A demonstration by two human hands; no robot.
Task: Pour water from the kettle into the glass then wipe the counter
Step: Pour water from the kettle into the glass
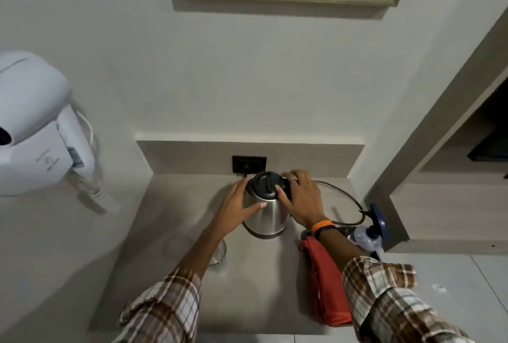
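Note:
A steel kettle [268,212] with a black lid stands upright near the back of the grey counter [255,282]. My left hand [236,205] lies flat against the kettle's left side, fingers spread. My right hand [301,199] wraps the black handle on the kettle's right, thumb at the lid's edge. A clear glass [218,253] stands on the counter at the front left, partly hidden under my left forearm. A folded red cloth [327,285] lies on the counter at the right, under my right forearm.
The kettle's black cord [343,194] runs from a wall socket [248,164] across the back right. A plastic bottle with a blue cap [369,235] lies at the counter's right edge. A white wall-mounted hair dryer [35,128] hangs at the left.

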